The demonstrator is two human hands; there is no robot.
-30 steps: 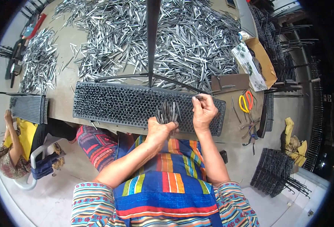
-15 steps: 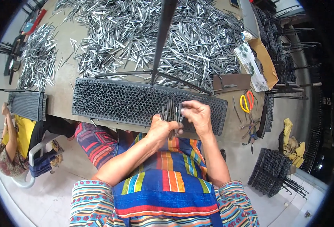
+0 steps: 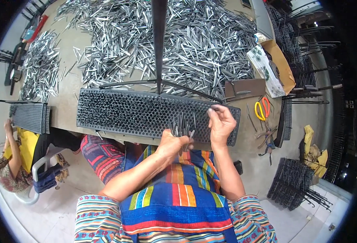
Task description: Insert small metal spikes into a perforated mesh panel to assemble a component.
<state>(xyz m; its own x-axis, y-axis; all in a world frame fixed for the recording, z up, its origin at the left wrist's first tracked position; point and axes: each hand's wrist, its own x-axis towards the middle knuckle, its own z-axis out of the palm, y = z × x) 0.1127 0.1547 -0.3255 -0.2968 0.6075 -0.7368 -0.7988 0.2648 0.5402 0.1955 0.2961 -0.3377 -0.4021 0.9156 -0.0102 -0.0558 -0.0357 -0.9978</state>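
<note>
My left hand is closed around a bundle of thin dark metal strips, their ends fanning upward. It sits at the front edge of a long black perforated tray. Many dark pieces stand in the holes over the tray's left part; toward the right the holes are barer. My right hand hovers over the tray's right end with thumb and fingers pinched together. Whatever may be between those fingertips is too small and dark to make out.
A wide heap of loose metal strips covers the table behind the tray. A black upright post rises behind the tray. On the right are yellow-and-orange-handled scissors, a brown block and an open box. Another person works at the left.
My right hand has moved right and slightly up, away from the bundle and over the tray's right end. My left hand keeps the bundle, shifting slightly lower.
</note>
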